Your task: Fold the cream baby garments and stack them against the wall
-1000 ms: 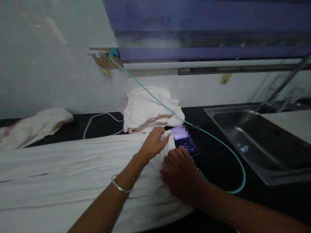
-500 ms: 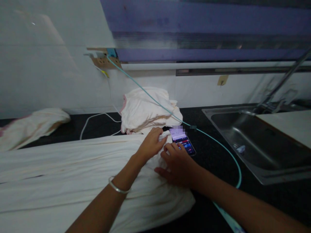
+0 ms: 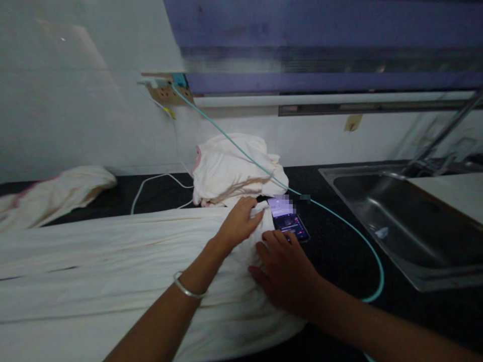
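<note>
A long cream cloth (image 3: 94, 271) lies spread across the black counter (image 3: 339, 251). My left hand (image 3: 239, 221), with a silver bangle on its wrist, presses flat on the cloth's right end. My right hand (image 3: 285, 269) rests on the cloth's edge, its fingertips touching the lit screen of a phone (image 3: 290, 223) that lies on the counter. A teal cable (image 3: 362, 241) runs from the phone around to a wall socket (image 3: 166, 93).
A bundled cream cloth (image 3: 230, 168) sits behind the phone, another crumpled cloth (image 3: 56, 191) at far left. A steel sink (image 3: 415, 221) with a tap (image 3: 445, 133) fills the right. A white cable (image 3: 151, 183) trails on the counter by the wall.
My right hand slid forward onto the phone, then drew back a little; its fingertips stay at the screen. The left hand has stayed on the cloth.
</note>
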`<move>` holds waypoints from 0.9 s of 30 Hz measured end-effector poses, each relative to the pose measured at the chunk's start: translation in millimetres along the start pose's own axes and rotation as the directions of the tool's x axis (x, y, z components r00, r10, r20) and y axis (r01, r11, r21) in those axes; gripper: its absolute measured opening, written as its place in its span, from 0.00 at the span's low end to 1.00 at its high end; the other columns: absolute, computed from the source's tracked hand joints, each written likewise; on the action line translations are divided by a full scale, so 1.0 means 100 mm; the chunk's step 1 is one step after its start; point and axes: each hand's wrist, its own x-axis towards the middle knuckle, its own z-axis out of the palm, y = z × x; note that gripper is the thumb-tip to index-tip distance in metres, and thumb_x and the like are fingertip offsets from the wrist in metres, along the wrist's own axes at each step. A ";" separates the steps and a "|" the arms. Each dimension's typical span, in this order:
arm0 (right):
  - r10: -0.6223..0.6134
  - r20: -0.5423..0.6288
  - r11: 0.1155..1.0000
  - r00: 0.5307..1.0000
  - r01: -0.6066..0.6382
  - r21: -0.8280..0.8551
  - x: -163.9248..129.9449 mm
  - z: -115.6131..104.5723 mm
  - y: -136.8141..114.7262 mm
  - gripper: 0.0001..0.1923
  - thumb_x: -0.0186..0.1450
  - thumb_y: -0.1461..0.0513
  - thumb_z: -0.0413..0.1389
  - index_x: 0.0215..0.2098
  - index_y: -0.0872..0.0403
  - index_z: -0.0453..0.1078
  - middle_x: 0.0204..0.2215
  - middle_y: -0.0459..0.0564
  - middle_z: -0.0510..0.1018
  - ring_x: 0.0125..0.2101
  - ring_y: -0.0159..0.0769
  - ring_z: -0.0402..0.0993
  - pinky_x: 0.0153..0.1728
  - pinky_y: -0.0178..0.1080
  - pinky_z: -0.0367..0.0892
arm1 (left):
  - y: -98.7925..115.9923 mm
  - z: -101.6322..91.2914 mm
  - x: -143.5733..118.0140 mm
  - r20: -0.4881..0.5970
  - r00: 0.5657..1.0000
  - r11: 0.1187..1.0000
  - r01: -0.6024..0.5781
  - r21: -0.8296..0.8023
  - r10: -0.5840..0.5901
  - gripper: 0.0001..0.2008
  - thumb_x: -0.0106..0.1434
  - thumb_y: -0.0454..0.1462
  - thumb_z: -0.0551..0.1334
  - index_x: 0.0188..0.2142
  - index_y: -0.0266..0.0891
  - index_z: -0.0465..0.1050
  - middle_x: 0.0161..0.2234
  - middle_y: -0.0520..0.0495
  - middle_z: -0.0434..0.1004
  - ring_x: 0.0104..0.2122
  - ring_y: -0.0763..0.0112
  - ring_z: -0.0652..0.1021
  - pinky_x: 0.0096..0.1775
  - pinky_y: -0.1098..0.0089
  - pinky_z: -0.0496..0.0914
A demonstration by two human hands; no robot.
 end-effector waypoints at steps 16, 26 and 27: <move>0.021 0.009 1.000 1.000 -0.021 0.024 -0.05 -0.01 -0.08 0.10 0.72 0.61 0.52 0.43 0.59 0.74 0.43 0.61 0.76 0.47 0.49 0.70 0.47 0.49 0.68 | 0.25 -0.24 0.01 0.011 0.999 0.998 0.044 -0.034 -0.043 0.09 0.70 0.41 0.59 0.35 0.39 0.67 0.34 0.49 0.74 0.34 0.67 0.72 0.37 0.67 0.63; 0.004 -0.014 1.000 1.000 -0.004 -0.004 0.05 -0.21 0.14 0.06 0.67 0.66 0.51 0.38 0.56 0.70 0.35 0.54 0.76 0.34 0.41 0.73 0.34 0.41 0.63 | 0.54 -0.56 -0.03 0.131 0.991 1.000 -0.018 0.004 0.017 0.13 0.68 0.42 0.62 0.29 0.40 0.65 0.27 0.53 0.70 0.28 0.69 0.70 0.32 0.68 0.56; -0.009 -0.046 1.000 0.999 0.009 0.005 0.05 -0.24 0.16 0.05 0.67 0.66 0.52 0.37 0.55 0.70 0.34 0.54 0.76 0.34 0.41 0.72 0.34 0.40 0.62 | 0.56 -0.56 -0.03 0.135 0.991 1.000 -0.023 0.014 0.021 0.13 0.68 0.43 0.62 0.29 0.40 0.65 0.27 0.53 0.70 0.28 0.69 0.69 0.32 0.68 0.56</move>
